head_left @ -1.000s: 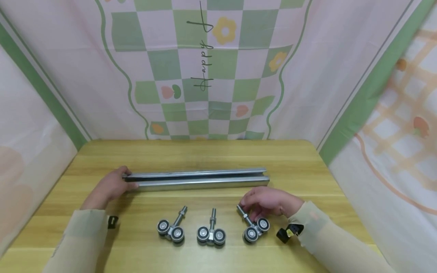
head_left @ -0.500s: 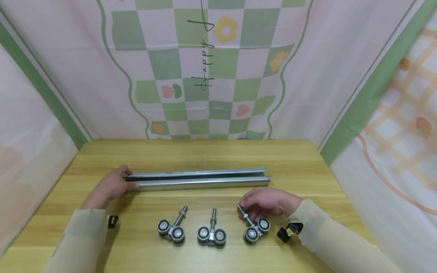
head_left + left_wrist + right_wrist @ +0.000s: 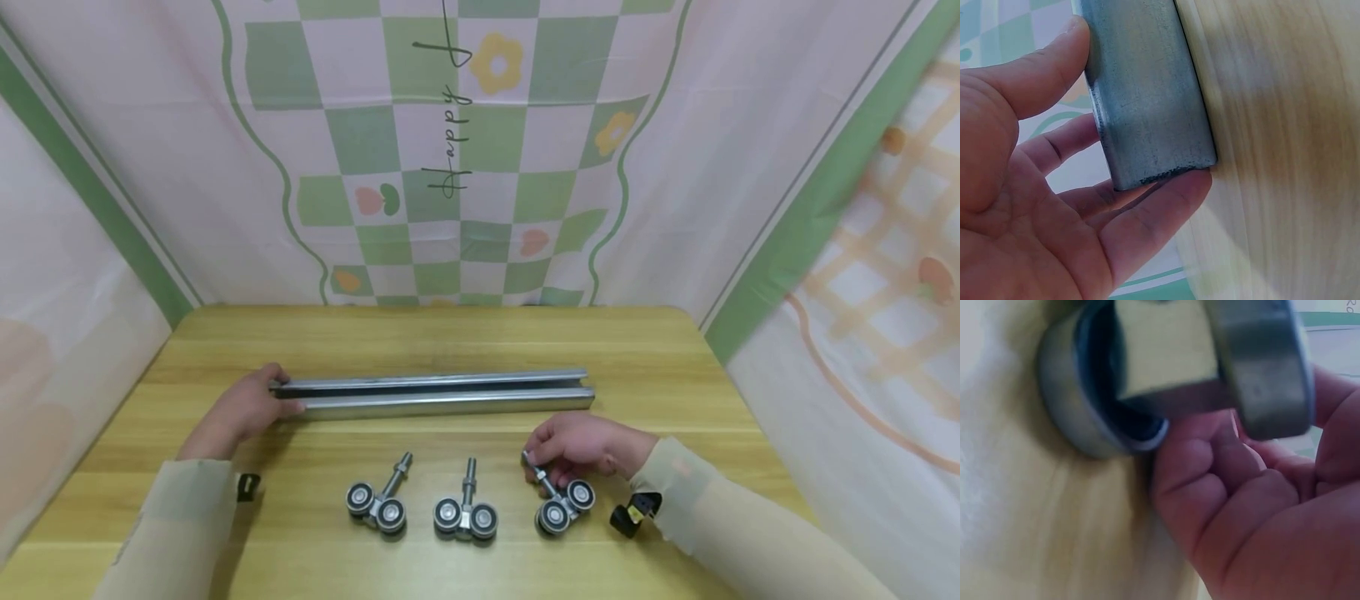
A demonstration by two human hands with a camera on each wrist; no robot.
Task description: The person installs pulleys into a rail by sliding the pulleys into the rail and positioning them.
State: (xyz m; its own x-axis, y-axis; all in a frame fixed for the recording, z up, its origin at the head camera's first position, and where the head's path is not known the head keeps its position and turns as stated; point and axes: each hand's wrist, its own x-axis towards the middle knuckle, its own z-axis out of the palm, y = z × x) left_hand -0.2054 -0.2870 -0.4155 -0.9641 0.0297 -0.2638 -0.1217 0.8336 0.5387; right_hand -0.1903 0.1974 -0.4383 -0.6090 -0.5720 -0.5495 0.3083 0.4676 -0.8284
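My left hand (image 3: 246,408) grips the left end of a long metal channel rail (image 3: 450,407), which lies across the table with its slot showing. In the left wrist view, the thumb lies along one edge of the rail (image 3: 1147,94) and fingers reach around its end. Nearer me, three twin-wheel roller trolleys with threaded bolts lie in a row: a left trolley (image 3: 390,516), a middle trolley (image 3: 465,520) and a right trolley (image 3: 553,517). My right hand (image 3: 588,443) pinches the right trolley's bolt, thumb on top and fingers curled beneath. Its wheels (image 3: 1266,369) loom close in the right wrist view.
The wooden table (image 3: 420,333) ends at a hanging patterned cloth (image 3: 435,142) behind, with more cloth along both sides. Black wrist-worn devices show below each sleeve, such as the right one (image 3: 636,512).
My right thumb has come down onto the right trolley's bolt, and the fingers have closed around it. The left hand and the rail hold still.
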